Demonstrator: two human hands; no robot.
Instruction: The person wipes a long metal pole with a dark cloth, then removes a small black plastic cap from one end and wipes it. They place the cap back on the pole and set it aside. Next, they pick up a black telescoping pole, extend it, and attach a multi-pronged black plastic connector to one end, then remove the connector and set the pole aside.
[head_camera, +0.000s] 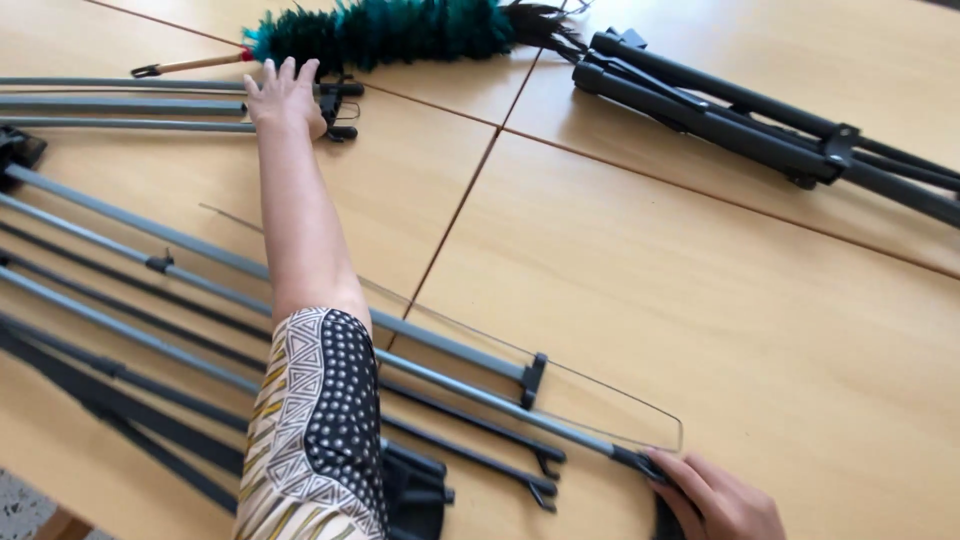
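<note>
I am reaching my left hand (285, 98) far across the table (760, 330), its grip spread flat on the grey rods (120, 105) beside the feather duster (390, 30); my right hand (722, 497) is pinching the near pole (500, 400) end.

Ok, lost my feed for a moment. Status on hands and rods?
Left hand flat on the grey rods. Right hand at black end clip of long grey rod. Feather duster just beyond left hand.

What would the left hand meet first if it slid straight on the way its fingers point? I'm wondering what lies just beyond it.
Probably the teal feather duster, near where its pale wooden handle joins, just beyond the left hand; depth is uncertain.
</note>
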